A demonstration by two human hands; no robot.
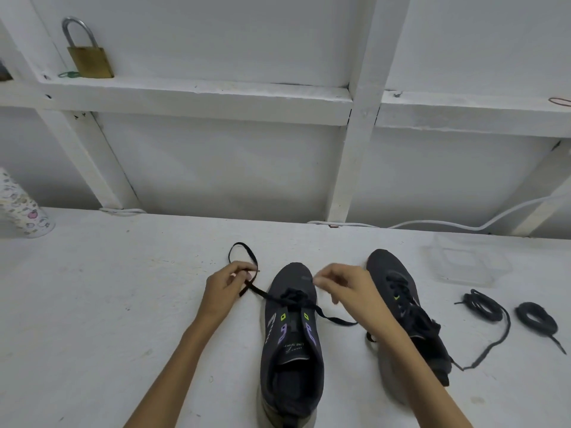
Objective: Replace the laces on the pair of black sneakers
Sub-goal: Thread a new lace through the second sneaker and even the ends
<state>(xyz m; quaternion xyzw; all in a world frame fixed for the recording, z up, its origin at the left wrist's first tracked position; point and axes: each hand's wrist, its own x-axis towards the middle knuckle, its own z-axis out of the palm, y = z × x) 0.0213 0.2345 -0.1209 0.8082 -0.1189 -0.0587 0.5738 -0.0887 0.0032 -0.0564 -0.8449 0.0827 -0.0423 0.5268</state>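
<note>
Head: hands (230,281) (343,288) curled, perhaps around lace (261,292).

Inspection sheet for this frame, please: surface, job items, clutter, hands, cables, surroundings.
Surface: white painted table, lightly scuffed.
Job's things: near sneaker partly unlaced, its lace trailing both sides; second sneaker laced; coiled black laces at right.
Clutter: clear plastic container; patterned cup; brass padlock on ledge.
Grippers: left hand pinches lace; right hand blurred, grip unclear.
Cables: white cable along table's back edge.
Surroundings: white framed wall.
</note>
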